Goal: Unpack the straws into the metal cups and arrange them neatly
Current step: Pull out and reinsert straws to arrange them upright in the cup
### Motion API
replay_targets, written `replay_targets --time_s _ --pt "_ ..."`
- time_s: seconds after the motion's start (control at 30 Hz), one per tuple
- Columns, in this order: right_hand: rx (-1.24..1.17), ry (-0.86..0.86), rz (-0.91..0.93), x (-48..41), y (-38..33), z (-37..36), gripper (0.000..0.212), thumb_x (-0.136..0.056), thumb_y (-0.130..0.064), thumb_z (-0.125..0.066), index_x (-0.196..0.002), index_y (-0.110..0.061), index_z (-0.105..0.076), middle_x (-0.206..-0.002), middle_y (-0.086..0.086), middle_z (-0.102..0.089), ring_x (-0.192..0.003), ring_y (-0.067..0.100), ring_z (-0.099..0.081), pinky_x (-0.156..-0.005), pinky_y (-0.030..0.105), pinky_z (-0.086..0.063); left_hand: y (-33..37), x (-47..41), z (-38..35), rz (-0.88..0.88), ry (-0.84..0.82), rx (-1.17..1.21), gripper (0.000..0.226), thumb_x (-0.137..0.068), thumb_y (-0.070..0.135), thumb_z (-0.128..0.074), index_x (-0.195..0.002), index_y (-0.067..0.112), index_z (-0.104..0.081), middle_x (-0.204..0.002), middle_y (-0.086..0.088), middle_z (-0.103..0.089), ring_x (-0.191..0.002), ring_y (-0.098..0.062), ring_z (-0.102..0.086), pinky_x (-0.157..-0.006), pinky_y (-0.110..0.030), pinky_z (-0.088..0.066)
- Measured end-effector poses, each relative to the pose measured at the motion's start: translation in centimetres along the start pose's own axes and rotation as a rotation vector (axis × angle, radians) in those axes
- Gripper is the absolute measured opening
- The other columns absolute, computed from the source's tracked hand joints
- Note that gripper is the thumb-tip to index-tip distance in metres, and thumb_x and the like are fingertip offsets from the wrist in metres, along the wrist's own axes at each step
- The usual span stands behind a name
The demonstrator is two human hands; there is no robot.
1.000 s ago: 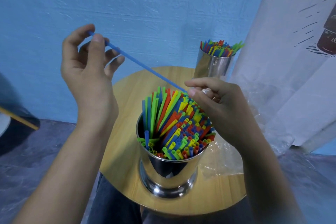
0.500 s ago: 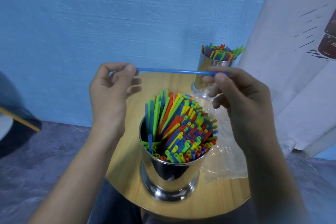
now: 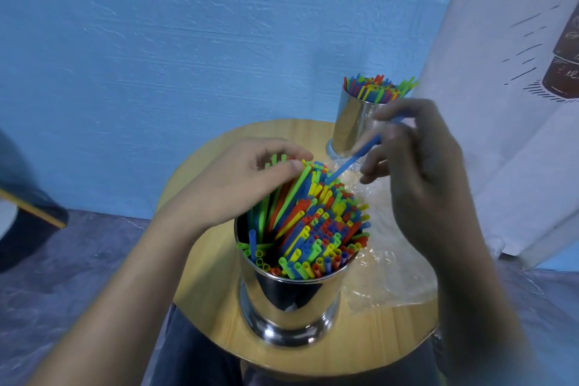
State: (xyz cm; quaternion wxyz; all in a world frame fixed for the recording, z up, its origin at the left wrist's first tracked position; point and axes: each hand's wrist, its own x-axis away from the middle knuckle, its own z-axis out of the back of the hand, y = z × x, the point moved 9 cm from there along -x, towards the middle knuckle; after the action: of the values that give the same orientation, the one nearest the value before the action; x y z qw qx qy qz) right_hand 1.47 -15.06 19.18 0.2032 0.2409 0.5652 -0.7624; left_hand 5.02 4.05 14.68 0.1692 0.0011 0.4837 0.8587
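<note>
head view: the job looks nearly done, by my reading. the near metal cup [image 3: 291, 301] stands upright toward the front of the round wooden desk [image 3: 206, 285] and is packed with straws [image 3: 313, 229] in green, yellow, red and blue. most stand close together and lean toward the right rim, while a few at the left sit lower or lie crosswise in a gap, so that side is not yet neat. the far metal cup [image 3: 351, 125] stands upright at the back edge of the desk, well apart from the near one, and its far bundle [image 3: 376, 91] of the same colours fans out above the rim. it looks filled, though i cannot tell how tidy it is. a clear plastic wrapper [image 3: 385, 279] lies crumpled on the desk just right of the near cup. i see no straws in it, which suggests the unpacking is over apart from one piece

that piece is the blue straw [image 3: 354, 157]. the right hand [image 3: 419, 166], slightly blurred, pinches its upper part between thumb and fingers, and the straw slants down to the left with its lower end at the tops of the packed straws on the far side of the near cup. the left hand [image 3: 244, 185] reaches over the near cup from the left, fingers curled over and thumb pressed against the tall green and red straws at the back left, gripping them. what is left, i judge: seat the blue straw, then straighten the loose ones at the left
</note>
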Motion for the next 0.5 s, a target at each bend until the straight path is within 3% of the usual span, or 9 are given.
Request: replay_targets --time_s 0.07,0.13,0.2,0.3,0.5 --pt "0.094 -0.086 -0.007 0.3 0.4 -1.2 0.015 -0.105 -0.017 -0.05 -0.112 -0.022 -0.062 -0.077 -0.006 -0.063 -0.071 0.019 -0.064 -0.065 0.041 -0.056 0.1 -0.2 -0.3 -0.01 -0.031 -0.117 0.017 -0.097 0.037 -0.063 -0.11 0.035 -0.075 -0.103 0.012 -0.076 -0.095 -0.003 -0.071 -0.089 -0.039 -0.059" --pt "0.127 -0.133 -0.028 0.6 1.0 -2.1 0.015 -0.1 -0.025 -0.056 -0.109 -0.031 -0.067 -0.075 -0.009 -0.061 -0.073 0.014 -0.063 -0.064 0.038 -0.054 0.2 -0.2 -0.2 -0.009 -0.028 -0.133 0.023 -0.09 0.044 -0.06 -0.107 0.037 -0.075 -0.101 0.013 -0.076 -0.094 -0.002 -0.07 -0.087 -0.039 -0.059" --pt "0.119 -0.138 -0.036 0.7 1.2 -2.5 0.016 -0.098 -0.025 -0.062 -0.11 -0.034 -0.065 -0.074 -0.011 -0.062 -0.073 0.01 -0.062 -0.064 0.03 -0.051 0.1 -0.1 -0.1 -0.012 -0.014 -0.101 0.025 -0.087 0.045 -0.061 -0.105 0.036 -0.075 -0.099 0.012 -0.076 -0.093 -0.004 -0.071 -0.087 -0.041 -0.059" --pt "0.099 -0.104 -0.062 0.7 1.5 -2.2 0.024 -0.096 -0.019 -0.07 -0.103 -0.037 -0.056 -0.075 -0.011 -0.067 -0.075 0.011 -0.064 -0.067 0.03 -0.053 -0.2 -0.2 0.2 -0.029 0.017 -0.062 0.011 -0.092 0.039 -0.07 -0.1 0.034 -0.076 -0.095 0.009 -0.076 -0.09 -0.009 -0.072 -0.085 -0.046 -0.06" --pt "0.226 -0.157 -0.073 0.6 1.7 -2.5 0.011 -0.094 -0.036 -0.062 -0.09 -0.043 -0.068 -0.087 -0.027 -0.065 -0.083 0.008 -0.063 -0.065 0.023 -0.048 0.1 -0.3 0.5 -0.053 0.073 -0.013 0.002 -0.093 0.031 -0.075 -0.093 0.029 -0.075 -0.09 0.001 -0.075 -0.086 -0.032 -0.069 -0.08 -0.054 -0.057"
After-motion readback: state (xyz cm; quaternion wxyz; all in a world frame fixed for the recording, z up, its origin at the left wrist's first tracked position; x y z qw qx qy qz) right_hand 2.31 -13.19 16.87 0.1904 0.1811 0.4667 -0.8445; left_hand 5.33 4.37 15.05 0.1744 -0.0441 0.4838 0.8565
